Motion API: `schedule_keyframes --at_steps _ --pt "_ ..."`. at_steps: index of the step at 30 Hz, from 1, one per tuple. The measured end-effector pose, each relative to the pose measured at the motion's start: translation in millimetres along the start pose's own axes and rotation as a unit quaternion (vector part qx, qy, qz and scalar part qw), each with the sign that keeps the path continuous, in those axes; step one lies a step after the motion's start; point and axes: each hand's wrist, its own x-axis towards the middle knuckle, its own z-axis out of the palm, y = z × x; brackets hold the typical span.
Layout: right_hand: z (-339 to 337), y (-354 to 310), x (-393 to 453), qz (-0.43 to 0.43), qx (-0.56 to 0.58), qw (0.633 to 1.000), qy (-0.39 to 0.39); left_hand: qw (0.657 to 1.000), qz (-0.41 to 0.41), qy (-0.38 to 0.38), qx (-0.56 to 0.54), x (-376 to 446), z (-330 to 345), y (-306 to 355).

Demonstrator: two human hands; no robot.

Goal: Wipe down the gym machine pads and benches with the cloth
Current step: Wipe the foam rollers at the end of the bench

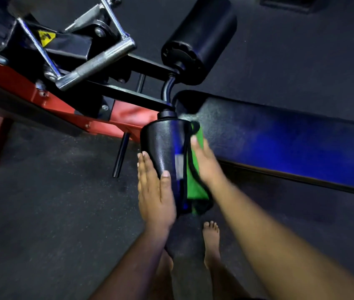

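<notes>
Head view shows the left hand (156, 189), fingers straight, flat against the near roller pad (163, 148) apparently to steady it, while the right hand (205, 161) presses the green cloth (194, 187) onto its other side, fingers straight, beside the bench (290, 139).

Black roller pad (163, 148) at frame centre; green cloth (194, 185) against its right side; black bench (290, 139) right.
</notes>
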Motion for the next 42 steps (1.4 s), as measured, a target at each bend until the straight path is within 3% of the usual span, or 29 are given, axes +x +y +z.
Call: schedule_keyframes --at_steps 2,5,8,12,15,19,21,24,27,29,35,39,42 --pt "-3.4 -23.0 27.5 0.025 0.024 0.999 -0.012 1.0 0.0 -0.003 0.004 0.6 1.2 -0.8" --pt "-3.4 -5.0 -3.9 0.001 0.058 0.998 -0.027 1.0 0.003 -0.001 -0.002 -1.1 -2.5 4.4" --pt "9.0 30.2 -66.4 -0.049 -0.051 0.997 0.017 1.0 -0.001 -0.006 -0.007 0.9 -2.3 3.8" --pt "31.6 -17.6 -37.8 -0.137 -0.306 0.94 0.067 0.998 -0.001 -0.02 -0.052 0.6 -3.2 -6.8" --pt "44.9 -59.9 2.3 -0.142 -0.407 0.901 0.052 0.993 -0.019 -0.042 -0.107 1.0 -5.6 -6.8" --pt "37.0 -30.2 -58.5 -0.204 -0.486 0.85 0.021 0.971 -0.055 -0.033 -0.232 6.3 -2.2 -18.9" --pt "31.5 -11.5 -87.5 -0.201 -0.508 0.837 -0.006 0.955 -0.075 -0.045 -0.283 7.6 0.0 -24.6" --pt "41.3 -27.1 -55.8 -0.202 -0.536 0.819 -0.025 0.946 -0.074 -0.059 -0.311 4.9 -0.8 -31.6" --pt "69.3 -63.9 -3.0 -0.204 -0.586 0.784 -0.01 0.966 -0.04 -0.055 -0.251 -1.6 -1.0 -31.8" --pt "73.0 -70.1 2.7 -0.205 -0.608 0.767 0.01 0.959 -0.054 -0.057 -0.272 0.1 -2.4 -23.7" --pt "34.7 -19.4 -93.4 -0.212 -0.601 0.766 -0.084 0.95 -0.095 -0.024 -0.298 -5.5 -8.7 -15.0" --pt "54.8 -55.9 -22.3 -0.254 -0.661 0.702 -0.08 0.96 -0.054 -0.001 -0.274 -14.4 -3.6 -19.9" --pt "77.5 -83.3 13.0 -0.234 -0.697 0.676 -0.045 0.953 -0.078 0.019 -0.293 -9.5 -5.7 -13.4"
